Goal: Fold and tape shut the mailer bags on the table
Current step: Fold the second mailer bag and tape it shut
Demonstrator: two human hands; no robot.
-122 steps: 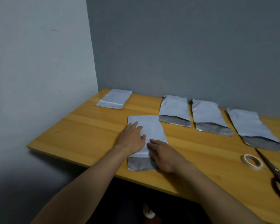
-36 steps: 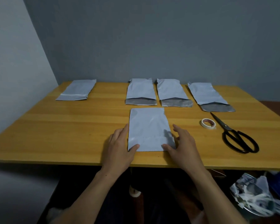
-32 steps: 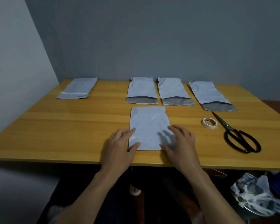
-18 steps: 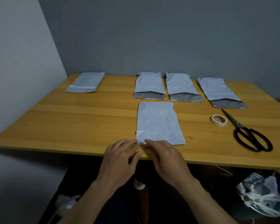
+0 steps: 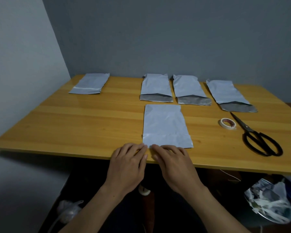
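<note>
A white mailer bag (image 5: pixel 165 126) lies flat near the front edge of the wooden table (image 5: pixel 94 125), its near end folded over. My left hand (image 5: pixel 128 163) and my right hand (image 5: pixel 172 163) lie side by side just below its near edge, fingers straight, fingertips touching the fold at the bag's left corner. Three unfolded mailer bags (image 5: pixel 155 87) (image 5: pixel 188 89) (image 5: pixel 227 95) lie in a row behind it with grey flaps showing. A taped bag (image 5: pixel 89 83) sits at the far left. A tape roll (image 5: pixel 227 123) and black scissors (image 5: pixel 257 139) lie to the right.
Grey walls close in behind and to the left of the table. Crumpled paper and plastic (image 5: pixel 269 202) sit on the floor at lower right, below the table's front edge. A small white object (image 5: pixel 144 190) lies on the floor between my arms.
Both hands slid back along the folded bag from its sides to its near edge and came together at its left corner. The flap went from lying open to folded over.
</note>
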